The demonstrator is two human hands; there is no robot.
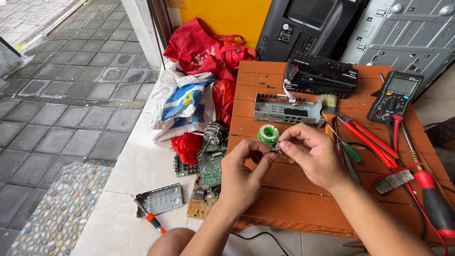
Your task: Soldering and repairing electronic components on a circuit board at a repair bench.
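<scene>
Centrally, both hands (pixel 279 159) above table (pixel 284 208)

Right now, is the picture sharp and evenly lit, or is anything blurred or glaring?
Head view: soft, even daylight with faint shadows and no strong glare; the left hand, right hand and green spool look sharp; the tiny part pinched between the fingertips is too small to make out; edges bend slightly from the wide lens.

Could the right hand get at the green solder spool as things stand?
Probably yes: the solder spool lies uncovered on the table, just beyond the right hand. But both hands pinch a small part, so it must let go first.
</scene>
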